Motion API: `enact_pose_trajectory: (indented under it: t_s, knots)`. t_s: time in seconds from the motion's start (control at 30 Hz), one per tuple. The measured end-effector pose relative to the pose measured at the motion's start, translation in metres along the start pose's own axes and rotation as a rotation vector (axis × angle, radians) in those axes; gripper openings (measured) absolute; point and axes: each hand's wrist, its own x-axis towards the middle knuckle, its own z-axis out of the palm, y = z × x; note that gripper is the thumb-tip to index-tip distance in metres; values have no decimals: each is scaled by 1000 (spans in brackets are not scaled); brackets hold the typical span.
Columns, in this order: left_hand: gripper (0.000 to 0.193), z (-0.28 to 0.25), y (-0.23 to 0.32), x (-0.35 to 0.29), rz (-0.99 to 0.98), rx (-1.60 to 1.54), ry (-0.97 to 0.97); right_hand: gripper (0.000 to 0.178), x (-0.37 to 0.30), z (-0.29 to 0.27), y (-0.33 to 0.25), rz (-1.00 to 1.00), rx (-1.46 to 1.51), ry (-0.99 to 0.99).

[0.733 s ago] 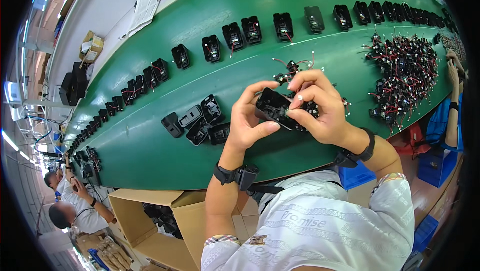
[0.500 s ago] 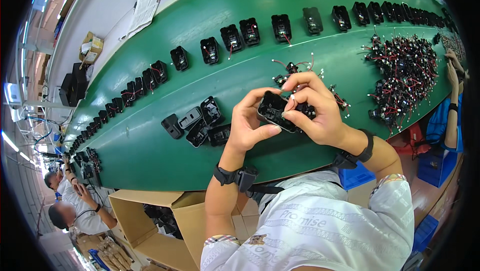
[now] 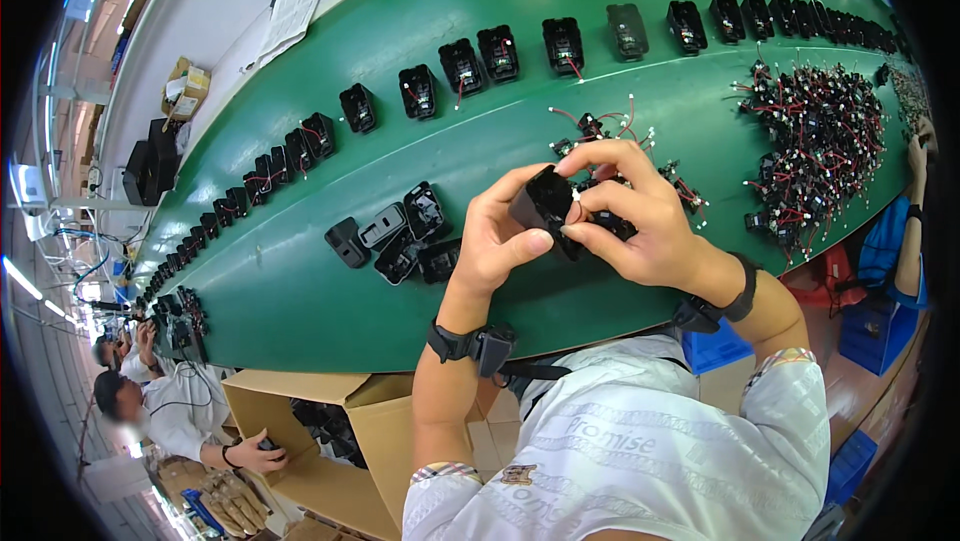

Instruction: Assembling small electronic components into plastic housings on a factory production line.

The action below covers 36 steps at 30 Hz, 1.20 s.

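Observation:
My left hand [image 3: 492, 241] is wrapped round a small black plastic housing [image 3: 538, 203], thumb along its near side. The housing is tilted, its open side turned toward my right hand [image 3: 645, 221]. At that opening, my right thumb and fingers pinch a small white wire connector [image 3: 576, 207]; the fingers hide most of what it joins. Just beyond my hands lie several black parts with red and black wires [image 3: 598, 129], partly covered by the right hand. Left of my left hand, several loose black housings [image 3: 398, 259] lie together, one with a grey face.
A long row of black housings [image 3: 460, 67] curves along the green table [image 3: 270, 291]. A big heap of wired parts [image 3: 815, 136] lies at right, near another person's arm [image 3: 915, 181]. Below the table edge stands an open cardboard box [image 3: 385, 446] holding black pieces; a co-worker's hand [image 3: 258, 453] is over it.
The housing has tipped more upright in my left hand, showing more of its outer wall. At lower left, a co-worker has leaned over and brought a hand with a dark object to the box.

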Motion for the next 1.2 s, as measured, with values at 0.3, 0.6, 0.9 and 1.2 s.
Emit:
enact_pose_trajectory:
  t_s: [0.3, 0.6, 0.9, 1.2]
  knots:
    - [75, 6, 2, 3, -12, 16, 8, 15, -4, 2, -2, 19, -21, 6]
    - [68, 6, 3, 2, -38, 32, 7, 16, -2, -2, -4, 75, 53, -11]
    - [60, 2, 4, 1, -86, 64, -48, 17, 0, -5, -11, -34, -156, -21]
    - [62, 3, 5, 0, -135, -179, -126, 14, -2, -9, -8, 161, 182, -25]
